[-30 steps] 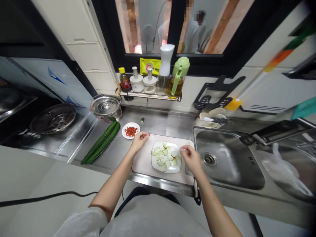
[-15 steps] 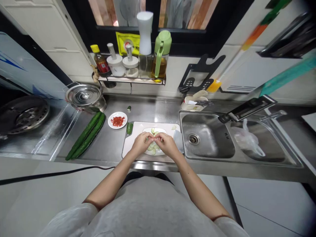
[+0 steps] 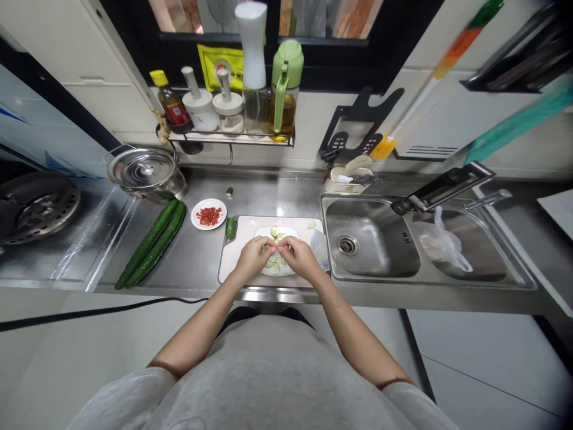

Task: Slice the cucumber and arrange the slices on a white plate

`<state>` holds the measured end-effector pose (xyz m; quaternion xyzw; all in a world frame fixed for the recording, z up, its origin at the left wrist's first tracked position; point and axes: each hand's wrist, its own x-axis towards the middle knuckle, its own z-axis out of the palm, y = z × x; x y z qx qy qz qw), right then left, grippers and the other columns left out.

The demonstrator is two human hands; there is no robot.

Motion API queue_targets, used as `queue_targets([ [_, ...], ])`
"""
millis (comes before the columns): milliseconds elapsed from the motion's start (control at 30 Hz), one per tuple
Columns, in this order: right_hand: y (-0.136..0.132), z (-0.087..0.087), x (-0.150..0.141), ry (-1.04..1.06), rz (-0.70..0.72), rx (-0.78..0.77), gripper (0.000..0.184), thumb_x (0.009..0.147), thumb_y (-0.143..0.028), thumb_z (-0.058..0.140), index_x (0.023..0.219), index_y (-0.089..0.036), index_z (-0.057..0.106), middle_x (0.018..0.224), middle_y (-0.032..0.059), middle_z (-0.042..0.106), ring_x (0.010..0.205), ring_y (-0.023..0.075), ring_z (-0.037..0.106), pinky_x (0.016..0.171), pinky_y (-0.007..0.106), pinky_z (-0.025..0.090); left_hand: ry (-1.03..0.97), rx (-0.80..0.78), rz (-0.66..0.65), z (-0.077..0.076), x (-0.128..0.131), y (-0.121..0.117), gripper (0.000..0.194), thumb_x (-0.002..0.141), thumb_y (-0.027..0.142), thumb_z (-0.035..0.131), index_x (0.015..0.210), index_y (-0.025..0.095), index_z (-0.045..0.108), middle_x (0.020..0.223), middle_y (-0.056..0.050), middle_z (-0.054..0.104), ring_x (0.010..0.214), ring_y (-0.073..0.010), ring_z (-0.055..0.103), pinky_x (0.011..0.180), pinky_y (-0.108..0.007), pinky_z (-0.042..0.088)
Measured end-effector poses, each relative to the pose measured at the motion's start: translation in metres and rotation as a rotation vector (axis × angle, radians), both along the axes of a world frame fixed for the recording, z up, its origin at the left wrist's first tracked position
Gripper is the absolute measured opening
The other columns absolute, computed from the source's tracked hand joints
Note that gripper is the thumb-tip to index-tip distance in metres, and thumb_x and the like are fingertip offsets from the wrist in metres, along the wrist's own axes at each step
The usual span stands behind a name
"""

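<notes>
Here's a steel tabletop [image 3: 203, 257] in a kitchen, and over at the far left sits a dark burner [image 3: 40, 209]. Next along, a lidded metal pot [image 3: 147, 173] stands at the back, with two long cucumbers [image 3: 152, 245] lying side by side just in front. Then comes a small round plate [image 3: 194, 224] with red chopped bits [image 3: 209, 215] on it. Above, a wall shelf [image 3: 224, 138] carries bottles and jars beneath a dark-framed window [image 3: 313, 63]. A short cucumber piece [image 3: 231, 227] rests at the upper left corner of the cutting board [image 3: 230, 266], and in the middle of that board is the white plate [image 3: 290, 272] with pale green slices [image 3: 274, 270]. A blade [image 3: 319, 246] lies flat at the board's right side; beyond it, a double sink [image 3: 376, 263] holds a clear plastic bag [image 3: 441, 240] in the right basin.

Now the fingers, and it's close work! The left hand [image 3: 255, 258] has thumb and fingertips drawn together over the plate. The right hand [image 3: 299, 257] comes in to meet it, its fingertips also together, the two sets touching or nearly so above the slices. Whether anything tiny is pinched between them, I can't tell.
</notes>
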<state>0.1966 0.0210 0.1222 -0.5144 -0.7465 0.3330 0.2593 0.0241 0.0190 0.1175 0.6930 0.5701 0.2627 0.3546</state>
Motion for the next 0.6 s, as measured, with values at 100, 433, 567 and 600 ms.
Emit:
queue_targets([
  [100,-0.001,-0.005,-0.001,-0.003,-0.019,-0.024,0.015,0.086,-0.029,0.049,0.084,-0.019,0.06,0.076,-0.0001,0.059,0.07,0.012,0.051,0.062,0.021,0.033,-0.007,-0.002,-0.007,-0.002,0.002,-0.002,0.014,0.084,0.029,0.055,0.085,0.02,0.066,0.083,-0.001,0.065,0.078,-0.0138,0.056,0.072,-0.025,0.042],
  [433,-0.01,-0.051,0.006,-0.111,-0.12,-0.259,0.013,0.085,-0.025,0.049,0.08,-0.018,0.059,0.071,0.0005,0.062,0.065,0.0123,0.052,0.058,0.021,0.031,0.174,-0.038,0.116,-0.033,-0.01,-0.009,0.012,0.083,0.027,0.057,0.092,0.023,0.063,0.084,0.0,0.064,0.083,-0.0159,0.058,0.078,-0.027,0.042],
  [567,-0.015,-0.064,-0.001,-0.201,-0.131,-0.324,0.012,0.084,-0.021,0.049,0.079,-0.018,0.059,0.076,0.0021,0.064,0.067,0.0124,0.052,0.058,0.021,0.03,0.268,-0.078,0.121,-0.048,-0.009,-0.014,0.01,0.083,0.029,0.057,0.089,0.023,0.062,0.086,-0.001,0.063,0.088,-0.0173,0.057,0.081,-0.029,0.04],
  [600,-0.015,-0.066,-0.003,-0.219,-0.141,-0.339,0.011,0.084,-0.02,0.05,0.079,-0.018,0.06,0.077,0.0023,0.065,0.068,0.0125,0.052,0.058,0.021,0.029,0.295,-0.087,0.123,-0.051,-0.007,-0.015,0.01,0.083,0.03,0.057,0.088,0.024,0.062,0.086,-0.001,0.063,0.089,-0.0176,0.057,0.082,-0.03,0.039],
])
